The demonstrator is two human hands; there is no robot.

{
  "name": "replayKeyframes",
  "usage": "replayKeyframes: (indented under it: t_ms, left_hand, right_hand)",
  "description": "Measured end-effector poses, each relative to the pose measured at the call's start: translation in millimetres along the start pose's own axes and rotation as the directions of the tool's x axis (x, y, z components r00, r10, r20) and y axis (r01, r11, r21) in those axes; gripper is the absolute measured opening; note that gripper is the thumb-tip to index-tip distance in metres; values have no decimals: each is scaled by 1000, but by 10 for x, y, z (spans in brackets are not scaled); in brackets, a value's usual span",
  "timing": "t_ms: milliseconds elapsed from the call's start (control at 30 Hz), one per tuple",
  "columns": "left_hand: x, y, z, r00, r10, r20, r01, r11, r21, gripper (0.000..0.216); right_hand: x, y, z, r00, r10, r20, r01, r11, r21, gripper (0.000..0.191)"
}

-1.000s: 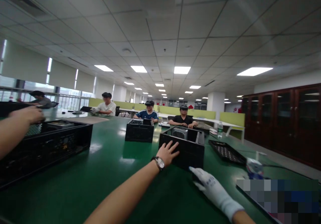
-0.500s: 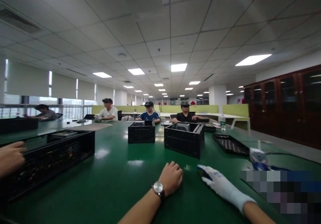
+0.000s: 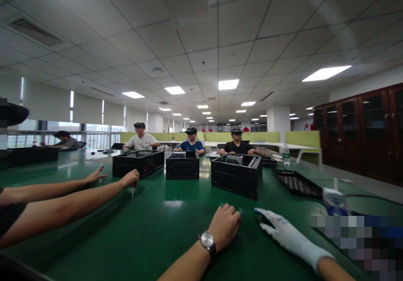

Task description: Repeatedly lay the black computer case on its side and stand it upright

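1. Since a second ago, drawn back off the open black case (image 3: 236, 179): left hand (image 3: 225, 227), now curled in a loose fist on the green table (image 3: 157, 230), gripping nothing visible.
2. Right hand (image 3: 285, 234), white-gloved, flat and open, fingertips over a small dark thing (image 3: 262, 216), mostly hidden, unidentifiable.
3. Case well beyond both hands, grey unit (image 3: 233, 159) inside; second case (image 3: 182, 167) and third case (image 3: 138, 164) further left, contents unclear.
4. Co-worker's hand (image 3: 130, 177) at left, closed around a thin tool.
5. Perforated tray (image 3: 296, 183) right; lower right corner blurred; bare table between hands and cases.
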State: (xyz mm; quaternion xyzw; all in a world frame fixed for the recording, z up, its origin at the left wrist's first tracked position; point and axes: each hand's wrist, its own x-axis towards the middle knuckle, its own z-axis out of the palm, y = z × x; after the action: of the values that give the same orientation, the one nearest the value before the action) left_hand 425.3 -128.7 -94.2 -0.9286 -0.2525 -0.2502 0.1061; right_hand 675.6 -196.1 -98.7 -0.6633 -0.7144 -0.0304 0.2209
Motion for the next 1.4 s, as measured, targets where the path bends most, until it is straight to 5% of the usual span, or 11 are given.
replayKeyframes:
  t_ms: [200,467,567,667,767,933,1133,1400]
  left_hand:
    - [-11,-46,35,1000,-9,29,9,1000,15,10]
    - [81,-107,19,997,-29,65,23,995,95,39]
    - [215,-217,6,997,-24,68,14,990,137,32]
    - [403,-376,-37,999,-16,34,10,984,176,21]
    - [704,-556,-91,999,-29,-19,32,978,205,48]
    - [1503,-824,-88,998,-38,-43,47,974,222,63]
    - [2311,-953,36,994,-107,31,98,975,202,47]
    - [2244,-725,-179,976,-165,140,131,966,223,38]
  right_hand:
    - [9,-32,-1,999,5,51,-6,1000,26,64]
    - [-2,-25,4,998,21,65,-21,1000,0,64]
    - [16,14,33,998,-35,55,36,999,-12,62]
    - [24,25,50,992,-128,21,127,992,14,57]
    - [14,-8,37,983,-181,17,181,983,16,55]
    - [-14,-24,5,989,-135,59,138,989,-48,57]
    - [-62,-36,-148,988,-105,116,103,994,21,59]
    - [35,215,-292,983,152,102,-137,981,-138,51]
